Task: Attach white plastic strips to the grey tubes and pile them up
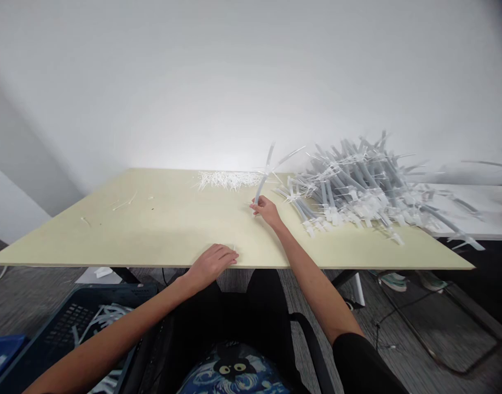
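Translucent grey plastic tube with a forked top (260, 187), held up over the pale yellow tabletop (160, 230), just left of the large heap of grey tubes with white ends (357, 175). Pinched near its lower end between thumb and fingers of the right hand (265, 209), leaning slightly, with two thin arms spreading upward and fine white strands sticking out around the fork. Left hand (214, 261) low at the front edge of the tabletop, palm down, fingers bent and close together; small whitish bit (235, 249) at the fingertips, too slight to tell whether pinched or merely touched. Near the back edge, loose spread of thin white plastic strips (230, 180), with a few stray strips (130, 200) farther left. At lower left, below table height, dark plastic crate with pierced walls (76, 320).

For sound handling, judging by the slender ends: pinch lightly, low on the thicker stem, without flattening it. Turn the wrist to angle the fork rather than pulling on the arms. Mind the strands on the heap side; likely to snag if swung right. Best to steady the stem with the left fingertips, well within sight.
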A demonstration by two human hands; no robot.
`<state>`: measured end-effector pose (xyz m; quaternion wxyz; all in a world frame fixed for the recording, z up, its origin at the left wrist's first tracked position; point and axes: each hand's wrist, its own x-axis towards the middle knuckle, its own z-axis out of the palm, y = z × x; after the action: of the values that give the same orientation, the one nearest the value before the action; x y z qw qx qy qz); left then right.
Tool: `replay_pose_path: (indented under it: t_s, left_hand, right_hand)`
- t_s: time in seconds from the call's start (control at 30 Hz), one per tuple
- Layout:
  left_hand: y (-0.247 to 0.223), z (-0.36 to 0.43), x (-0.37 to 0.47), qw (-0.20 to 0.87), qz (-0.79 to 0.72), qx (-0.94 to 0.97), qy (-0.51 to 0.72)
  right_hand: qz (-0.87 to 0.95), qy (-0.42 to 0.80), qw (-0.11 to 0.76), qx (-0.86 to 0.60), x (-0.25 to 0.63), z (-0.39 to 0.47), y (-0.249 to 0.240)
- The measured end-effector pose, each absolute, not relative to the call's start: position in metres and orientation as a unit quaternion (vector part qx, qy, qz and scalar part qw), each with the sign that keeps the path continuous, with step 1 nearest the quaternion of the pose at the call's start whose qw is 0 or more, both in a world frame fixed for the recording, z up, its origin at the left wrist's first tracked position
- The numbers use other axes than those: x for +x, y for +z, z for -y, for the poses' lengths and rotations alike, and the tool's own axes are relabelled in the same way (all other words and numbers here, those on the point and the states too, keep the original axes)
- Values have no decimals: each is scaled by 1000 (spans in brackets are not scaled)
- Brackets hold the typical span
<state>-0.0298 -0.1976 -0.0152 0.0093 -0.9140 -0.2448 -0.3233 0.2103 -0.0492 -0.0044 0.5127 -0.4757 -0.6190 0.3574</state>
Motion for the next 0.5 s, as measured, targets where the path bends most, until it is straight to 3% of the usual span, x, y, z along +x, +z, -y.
replay_pose_path:
  t_s: [0.17, 0.37, 0.5]
  left_hand:
    - [6, 139, -9, -158, 406, -757, -487]
    - [-4, 48, 28, -497, 449, -468, -577]
    - [-17, 32, 47, -535, 423, -458, -571]
  right_hand:
    - [613, 358, 515, -482, 213, 44, -11]
    - [599, 367, 539, -464, 214, 42, -14]
    - [612, 358, 531, -464, 213, 42, -17]
